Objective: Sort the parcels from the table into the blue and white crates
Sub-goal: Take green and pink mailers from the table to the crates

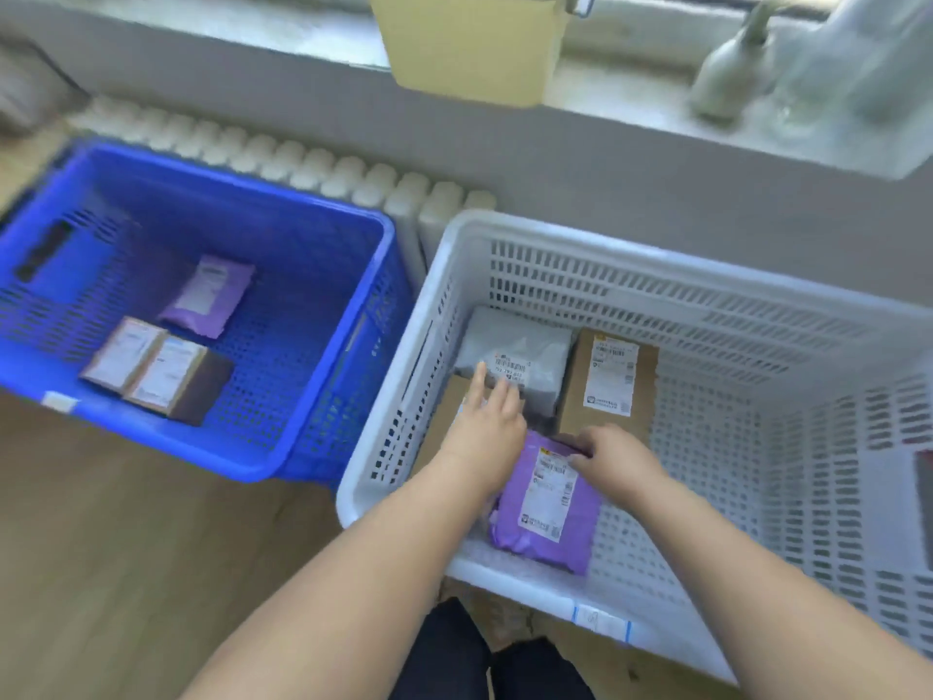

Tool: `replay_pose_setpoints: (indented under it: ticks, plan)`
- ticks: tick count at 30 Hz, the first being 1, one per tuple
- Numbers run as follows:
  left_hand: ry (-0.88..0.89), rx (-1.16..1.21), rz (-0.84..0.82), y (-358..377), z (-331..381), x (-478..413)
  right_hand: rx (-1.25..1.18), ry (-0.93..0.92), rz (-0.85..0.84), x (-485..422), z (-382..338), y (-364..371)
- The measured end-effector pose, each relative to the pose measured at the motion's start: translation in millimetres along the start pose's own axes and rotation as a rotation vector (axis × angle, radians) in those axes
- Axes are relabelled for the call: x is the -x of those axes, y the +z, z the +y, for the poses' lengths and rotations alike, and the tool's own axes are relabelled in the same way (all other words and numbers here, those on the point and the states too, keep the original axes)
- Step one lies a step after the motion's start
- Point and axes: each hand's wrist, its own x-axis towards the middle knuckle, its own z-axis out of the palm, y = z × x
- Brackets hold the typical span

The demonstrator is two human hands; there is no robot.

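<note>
Trousers (454,659): showing dark just past the near rim of the white crate (606,247).
Floor (101,548): wooden, carrying the white crate.
Purple parcel (545,507): lying label-up inside the white crate, by its near wall.
Right hand (618,459): reaching into the white crate, fingers curling round the purple parcel's far edge and gripping it.
Left hand (489,421): reaching into the white crate, fingers lying straight and holding nothing, tips touching the grey parcel (525,356).
Grey parcel: lying label-up in the white crate's far left corner.
Brown box (608,381): lying label-up in the white crate, touching the grey parcel's right side.
Blue crate (313,275): standing just left of the white crate.
Blue crate contents: a far purple parcel (207,295) and two brown packs (151,368) lying label-up.
Radiator (313,164): running behind the white crate and leftward.
Yellow box (469,48): sitting on the ledge beyond the white crate.
Bottle (732,78): blurring on that ledge, right of the yellow box.
</note>
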Motion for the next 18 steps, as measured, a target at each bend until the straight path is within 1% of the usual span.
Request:
replay_pose_setpoints:
  ticks: [2,4,6,9,13,18]
  plan:
    - [-0.106,0.066,0.056,-16.0,-19.6,14.8,-0.013,-0.046,0.086,4.5,-23.3,-26.5]
    - [-0.262,0.125,0.117,-26.8,-43.1,38.4,-0.034,-0.140,0.185,12.1,-55.0,-54.4]
    - [-0.382,0.188,0.165,-31.8,-62.9,59.9,-0.051,-0.219,0.263,19.0,-83.1,-76.8]
    - [-0.556,0.309,0.191,-23.6,-91.3,101.6,-0.042,-0.359,0.354,33.1,-132.1,-100.4]
    - [-0.755,0.422,0.160,12.1,-119.1,156.8,-0.007,-0.544,0.372,55.7,-201.4,-102.8]
    - [-0.937,0.499,0.173,61.6,-166.4,227.4,0.114,-0.745,0.331,76.1,-304.8,-73.8]
